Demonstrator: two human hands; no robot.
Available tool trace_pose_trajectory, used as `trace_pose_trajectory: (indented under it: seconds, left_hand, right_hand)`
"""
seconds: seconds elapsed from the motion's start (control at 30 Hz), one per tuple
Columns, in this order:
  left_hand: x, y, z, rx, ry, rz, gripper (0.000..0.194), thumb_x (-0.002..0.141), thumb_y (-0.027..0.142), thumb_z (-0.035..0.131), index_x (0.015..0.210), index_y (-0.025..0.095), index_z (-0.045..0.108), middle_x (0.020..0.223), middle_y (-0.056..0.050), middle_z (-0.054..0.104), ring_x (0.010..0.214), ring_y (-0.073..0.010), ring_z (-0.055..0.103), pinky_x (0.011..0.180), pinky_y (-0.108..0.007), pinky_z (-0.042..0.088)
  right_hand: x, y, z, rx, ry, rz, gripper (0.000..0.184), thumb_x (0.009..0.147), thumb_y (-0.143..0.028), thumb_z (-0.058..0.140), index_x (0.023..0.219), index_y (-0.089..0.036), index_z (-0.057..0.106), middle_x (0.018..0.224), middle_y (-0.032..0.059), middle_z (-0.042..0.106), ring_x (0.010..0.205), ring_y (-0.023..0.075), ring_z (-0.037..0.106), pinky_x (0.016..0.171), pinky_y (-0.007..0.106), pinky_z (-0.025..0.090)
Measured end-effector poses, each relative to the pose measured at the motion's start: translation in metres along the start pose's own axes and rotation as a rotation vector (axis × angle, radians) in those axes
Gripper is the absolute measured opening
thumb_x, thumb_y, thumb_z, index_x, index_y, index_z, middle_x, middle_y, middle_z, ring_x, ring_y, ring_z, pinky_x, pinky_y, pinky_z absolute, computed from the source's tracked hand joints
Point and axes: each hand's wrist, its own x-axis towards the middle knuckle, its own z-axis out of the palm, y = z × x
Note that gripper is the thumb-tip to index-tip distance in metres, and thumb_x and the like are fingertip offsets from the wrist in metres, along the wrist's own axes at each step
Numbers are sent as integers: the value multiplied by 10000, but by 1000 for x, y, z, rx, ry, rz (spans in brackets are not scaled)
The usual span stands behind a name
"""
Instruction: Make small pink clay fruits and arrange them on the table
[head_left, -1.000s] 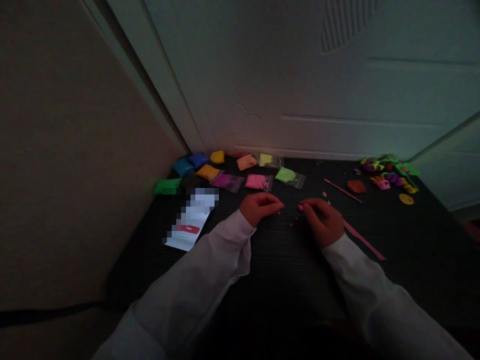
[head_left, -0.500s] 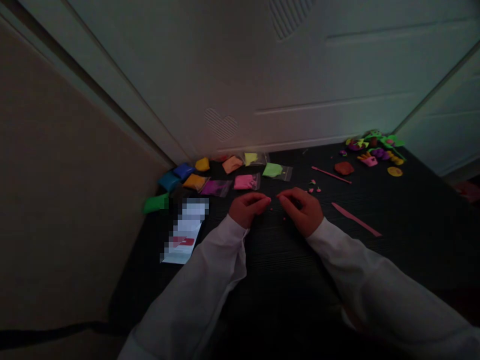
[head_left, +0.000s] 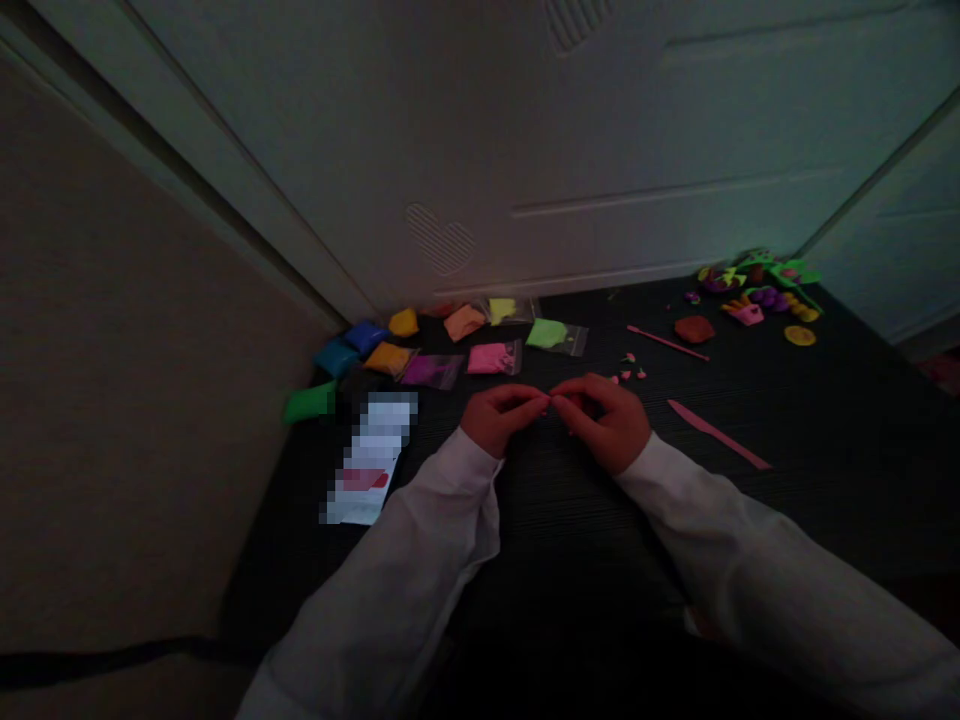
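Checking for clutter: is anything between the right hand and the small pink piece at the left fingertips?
Nothing visible does. The right hand is close beside the small pink piece at the left hand; whether it touches is too small to tell. The pink knife lies to the right, outside that gap.

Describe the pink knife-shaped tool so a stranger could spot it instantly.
On the dark table, find the person's right hand. The pink knife-shaped tool lies slanting to its right. Its flat blade is wider than the thin pink stick farther back.
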Motion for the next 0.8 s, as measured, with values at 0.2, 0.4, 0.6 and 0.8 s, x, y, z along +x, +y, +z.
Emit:
trace_pose_trajectory:
  seconds: [0.2, 0.4, 0.6, 0.8]
  left_hand:
    - [-2, 2, 2, 3, -10, 14, 254, 541, 336, 690, 727, 169, 649, 626, 14, 607, 557, -72, 506, 552, -219, 393]
    - [-2, 2, 2, -21, -36, 24, 273, 540, 321, 696, 752, 161, 635, 643, 8, 611, 562, -70, 513, 553, -213, 399]
    - [-3, 5, 2, 43, -35, 27, 243, 570, 328, 678, 731, 153, 630, 651, 10, 612, 566, -69, 507, 555, -205, 394]
    - [-4, 3, 1, 107, -82, 82, 212, 595, 303, 663, 740, 153, 627, 705, 5, 621, 648, -86, 536, 639, -217, 415]
  right_hand:
    - [1, 0, 0, 44, -9, 15, 184, 755, -320, 496, 782, -180, 612, 583, -16, 494, 551, 97, 443, 529, 238, 347]
    - [1, -2, 0, 98, 16, 61, 183, 747, -316, 503, 776, -170, 611, 594, -14, 506, 540, 90, 434, 511, 230, 349]
    - [0, -1, 0, 131, -3, 66, 205, 743, -330, 505, 802, -165, 611, 610, -8, 514, 553, 95, 450, 521, 238, 358]
    - [1, 0, 0, 119, -31, 51, 178, 724, -306, 538, 794, -167, 624, 582, -21, 480, 550, 89, 437, 517, 231, 348]
